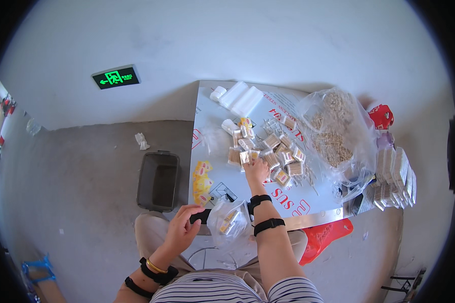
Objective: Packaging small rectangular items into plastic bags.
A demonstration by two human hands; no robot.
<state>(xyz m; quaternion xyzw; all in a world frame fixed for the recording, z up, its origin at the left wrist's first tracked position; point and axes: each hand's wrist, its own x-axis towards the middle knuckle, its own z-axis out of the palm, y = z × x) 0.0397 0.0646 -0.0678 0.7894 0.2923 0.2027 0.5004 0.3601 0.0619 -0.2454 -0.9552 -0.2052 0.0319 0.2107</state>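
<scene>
My right hand [257, 170] reaches over the table into a pile of small clear packs [284, 156] of thin wooden sticks. Its fingers curl down on one stick pack [245, 156] at the pile's near left side. My left hand [181, 228] is held above my lap, thumb and fingers apart, nothing visible in it. Beside its fingertips is a black band-like piece [200, 217]. A clear plastic bag [228, 222] hangs at the table's near edge between my arms, with a yellow-labelled pack inside.
Yellow labels [202, 184] lie at the table's left edge, and rolls of clear film [240, 98] at the back. A big bag of loose sticks [333, 136] stands right, beside stacked filled packs [393, 177]. On the floor are a grey bin [158, 182] and red stool [326, 240].
</scene>
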